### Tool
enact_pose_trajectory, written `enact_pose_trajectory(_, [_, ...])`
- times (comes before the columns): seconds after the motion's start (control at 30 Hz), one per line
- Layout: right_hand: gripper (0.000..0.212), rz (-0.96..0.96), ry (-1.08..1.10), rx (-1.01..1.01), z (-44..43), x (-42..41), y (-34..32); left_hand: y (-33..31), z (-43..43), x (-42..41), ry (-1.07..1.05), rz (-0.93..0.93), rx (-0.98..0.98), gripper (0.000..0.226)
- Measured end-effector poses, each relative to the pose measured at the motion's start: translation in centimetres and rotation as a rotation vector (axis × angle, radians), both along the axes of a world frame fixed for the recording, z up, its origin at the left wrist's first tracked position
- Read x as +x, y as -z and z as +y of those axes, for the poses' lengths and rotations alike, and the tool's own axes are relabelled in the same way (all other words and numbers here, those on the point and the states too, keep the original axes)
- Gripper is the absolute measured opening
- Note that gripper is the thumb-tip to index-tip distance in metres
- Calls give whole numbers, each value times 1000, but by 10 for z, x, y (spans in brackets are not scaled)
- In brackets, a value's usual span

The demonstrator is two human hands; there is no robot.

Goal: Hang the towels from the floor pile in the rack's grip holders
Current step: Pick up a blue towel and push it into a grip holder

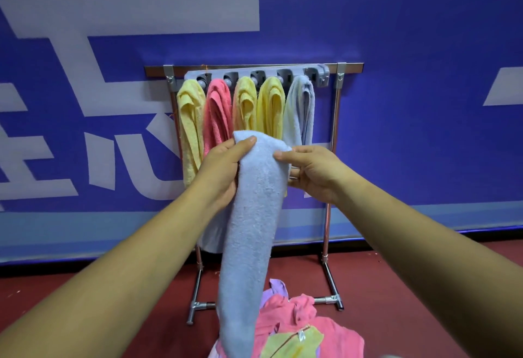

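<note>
**Head view**

**Handling.** The light blue towel (254, 216) is terry cloth. It is judged soft, limp and light, with a nap that resists slipping. It has no stiffness, so any unsupported part is going to sag. The best place to take hold is at the folded top, where the layers bunch thick enough to wedge into a holder.

**Grip state.** The left hand (223, 168) is closing its grip round the upper left of the fold, with the thumb lying across the top and the fingers hidden behind the cloth. The right hand (314, 173) is pinching the right edge just below the fold. Its grip is narrow, with the thumb in front and the fingers curled behind.

**Position.** The towel is hanging in the centre of the frame, in front of the rack (331, 159). Its tail is trailing down to the floor pile (297, 326) at the bottom centre.

**Appearance.** The towel is pale blue, fuzzy and doubled lengthwise into a long strip.

**Rack.** Along the holder strip (215, 74) five towels are hanging side by side: yellow (189, 120), pink (216, 114), yellow (244, 106), yellow (271, 106) and pale blue (300, 108). Whether a free holder remains cannot be told.
</note>
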State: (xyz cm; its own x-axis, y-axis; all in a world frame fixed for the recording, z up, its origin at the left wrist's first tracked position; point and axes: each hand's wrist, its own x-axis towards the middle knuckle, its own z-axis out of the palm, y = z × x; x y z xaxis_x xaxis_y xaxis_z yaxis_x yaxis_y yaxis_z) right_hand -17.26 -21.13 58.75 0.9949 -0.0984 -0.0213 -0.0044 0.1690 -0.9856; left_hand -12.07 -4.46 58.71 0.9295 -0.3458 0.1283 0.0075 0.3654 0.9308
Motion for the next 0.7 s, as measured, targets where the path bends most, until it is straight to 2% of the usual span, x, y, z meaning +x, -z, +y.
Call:
enact_pose_trajectory(0.03, [39,-14,22,5,1,1,-2,1,3,1,44,-9,40,31])
enact_pose_trajectory(0.1, [37,-38,57,5,1,4,-8,4,12,2,116,-61,239,34])
enact_pose_trajectory(0.17, [38,-50,72,-19,0,5,-13,6,21,3,113,-103,441,30])
enact_pose_trajectory(0.2, [38,-54,76,-32,-1,5,-15,7,23,3,96,-111,479,27])
enact_pose_trajectory(0.37, [38,-51,-4,18,-4,2,-12,4,19,-4,20,-87,310,23])
enact_pose_trajectory(0.47, [35,-20,-107,-73,-9,-2,-5,5,11,-2,-10,2,150,24])
enact_pose_trajectory(0.53, [26,-37,-88,-110,-13,-4,-3,7,8,0,-32,32,104,25])
enact_pose_trajectory(0.63, [25,-71,16,-137,-16,-5,-5,11,7,0,42,0,138,26])
enact_pose_trajectory(0.7, [27,-88,49,-142,-17,-3,-5,14,8,-3,113,-59,268,25])
